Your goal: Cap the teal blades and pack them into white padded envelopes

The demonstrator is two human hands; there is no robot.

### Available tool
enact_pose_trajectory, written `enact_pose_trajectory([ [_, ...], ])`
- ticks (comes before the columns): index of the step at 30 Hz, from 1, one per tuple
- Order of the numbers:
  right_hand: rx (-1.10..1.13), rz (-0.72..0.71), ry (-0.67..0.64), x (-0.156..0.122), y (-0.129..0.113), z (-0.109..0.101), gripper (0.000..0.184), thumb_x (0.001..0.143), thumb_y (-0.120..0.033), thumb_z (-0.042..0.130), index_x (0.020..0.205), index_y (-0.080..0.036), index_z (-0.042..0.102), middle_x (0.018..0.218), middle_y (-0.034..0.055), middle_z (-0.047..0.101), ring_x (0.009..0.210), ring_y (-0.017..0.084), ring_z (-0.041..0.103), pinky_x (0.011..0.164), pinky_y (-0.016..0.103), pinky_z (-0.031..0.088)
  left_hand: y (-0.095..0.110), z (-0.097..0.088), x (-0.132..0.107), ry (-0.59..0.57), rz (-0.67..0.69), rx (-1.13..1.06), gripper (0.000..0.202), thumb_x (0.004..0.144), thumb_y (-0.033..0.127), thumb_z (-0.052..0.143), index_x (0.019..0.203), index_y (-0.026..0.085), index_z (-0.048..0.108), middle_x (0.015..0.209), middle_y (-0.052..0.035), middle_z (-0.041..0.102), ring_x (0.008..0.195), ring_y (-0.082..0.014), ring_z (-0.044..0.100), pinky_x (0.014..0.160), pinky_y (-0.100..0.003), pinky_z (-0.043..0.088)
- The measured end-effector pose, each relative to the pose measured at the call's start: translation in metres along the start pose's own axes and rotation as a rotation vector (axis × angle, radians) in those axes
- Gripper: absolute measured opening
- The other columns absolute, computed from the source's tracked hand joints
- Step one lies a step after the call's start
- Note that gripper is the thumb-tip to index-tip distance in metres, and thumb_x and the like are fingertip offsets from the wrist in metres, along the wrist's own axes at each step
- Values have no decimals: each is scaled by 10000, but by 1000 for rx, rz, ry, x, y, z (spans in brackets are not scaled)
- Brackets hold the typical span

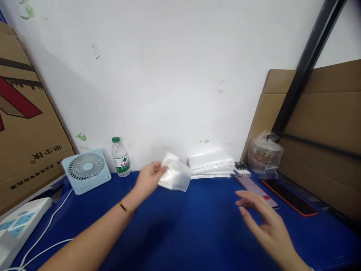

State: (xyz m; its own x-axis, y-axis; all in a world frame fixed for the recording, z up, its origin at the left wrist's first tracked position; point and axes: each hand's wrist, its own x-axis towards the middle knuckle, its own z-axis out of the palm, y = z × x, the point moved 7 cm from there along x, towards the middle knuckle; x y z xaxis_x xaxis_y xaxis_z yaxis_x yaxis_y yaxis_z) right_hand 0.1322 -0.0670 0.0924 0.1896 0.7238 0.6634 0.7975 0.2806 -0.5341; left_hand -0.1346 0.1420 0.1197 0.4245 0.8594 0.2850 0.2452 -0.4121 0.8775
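Note:
A white, slightly shiny packet (pixel 177 175), maybe a folded plastic bag, is pinched by its left edge in my left hand (pixel 149 178), above the blue table. Just right of it, a stack of similar flat white sheets or bags (pixel 211 162) lies against the wall. My right hand (pixel 263 222) hovers over the table with fingers apart and nothing in them. Nearest to it lies a pale purple phone (pixel 255 189), partly behind the fingers.
A light blue fan (pixel 87 169) and a green-capped water bottle (pixel 121 158) stand left, near a white power strip (pixel 24 222) with cables. A red-edged phone (pixel 290 197) and a bagged cup (pixel 265 152) are at right. Cardboard (pixel 327 143) flanks the blue tabletop (pixel 180 229).

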Motion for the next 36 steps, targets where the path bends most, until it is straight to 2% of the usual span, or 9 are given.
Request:
enact_pose_trajectory([
  [4, -5, 191, 60, -11, 62, -18, 308, 834, -367, 553, 1118, -251, 575, 966, 72, 628, 785, 211, 642, 692, 323, 553, -88, -54, 36, 321, -428, -66, 239, 779, 348, 595, 896, 141, 619, 745, -38, 655, 621, -153, 608, 553, -254, 500],
  [8, 4, 253, 31, -21, 102, -27, 340, 818, -403, 574, 1116, -241, 571, 941, 69, 642, 762, 205, 649, 671, 307, 552, -146, -69, 32, 446, -579, 106, 106, 728, 213, 607, 676, 133, 561, 666, -59, 595, 688, -203, 596, 557, -277, 489],
  [13, -66, 178, -85, 25, 121, -32, 326, 814, -420, 559, 1072, -224, 600, 900, 58, 642, 683, 174, 624, 584, 269, 511, -147, -69, 33, 491, -543, 337, 206, 645, 232, 671, 610, 142, 489, 756, -82, 581, 1000, -312, 519, 774, -346, 430],
  [20, -292, 326, -111, 150, 191, -4, 416, 804, -462, 509, 949, -99, 654, 904, 137, 643, 814, 215, 592, 730, 309, 429, -121, -41, 18, 630, -415, 496, 507, 731, 411, 611, 1076, 86, 431, 1304, -262, 340, 1234, -465, 237, 923, -578, 241],
  [24, -287, 390, -226, 178, 207, 25, 324, 755, -437, 567, 766, -125, 651, 784, 110, 646, 714, 203, 569, 630, 299, 387, -95, -15, 8, 684, -288, 530, 531, 809, 411, 534, 1220, 120, 365, 1440, -254, 125, 1298, -453, 96, 955, -615, 175],
  [26, -286, 337, -149, 184, 197, 25, 221, 720, -367, 607, 728, -148, 632, 784, 98, 643, 703, 205, 557, 621, 302, 382, -79, 3, 5, 713, -195, 425, 509, 787, 361, 575, 1218, 150, 402, 1446, -212, 159, 1308, -425, 128, 982, -591, 195],
  [28, -225, 254, -34, 184, 176, 20, 166, 729, -342, 607, 747, -176, 614, 780, 79, 640, 668, 198, 544, 613, 302, 388, -76, 28, -2, 715, -280, 130, 481, 736, 322, 634, 1161, 183, 459, 1391, -164, 281, 1284, -354, 267, 1000, -499, 289],
  [33, 172, -21, -54, 145, 97, 27, 154, 842, -343, 520, 917, -215, 560, 808, 32, 652, 638, 171, 571, 598, 281, 428, -60, 157, -12, 34, -695, -1115, 691, 705, 647, 581, 1149, 134, 446, 1195, -202, 492, 1117, -310, 531, 875, -454, 470],
  [36, 392, -232, -320, 101, 46, 51, 47, 840, -198, 506, 870, -207, 540, 1074, 70, 638, 970, 202, 597, 808, 310, 456, -34, 184, -13, -68, -657, -1494, 869, 628, 810, 487, 1170, 133, 448, 1171, -210, 525, 1091, -370, 546, 855, -576, 452],
])
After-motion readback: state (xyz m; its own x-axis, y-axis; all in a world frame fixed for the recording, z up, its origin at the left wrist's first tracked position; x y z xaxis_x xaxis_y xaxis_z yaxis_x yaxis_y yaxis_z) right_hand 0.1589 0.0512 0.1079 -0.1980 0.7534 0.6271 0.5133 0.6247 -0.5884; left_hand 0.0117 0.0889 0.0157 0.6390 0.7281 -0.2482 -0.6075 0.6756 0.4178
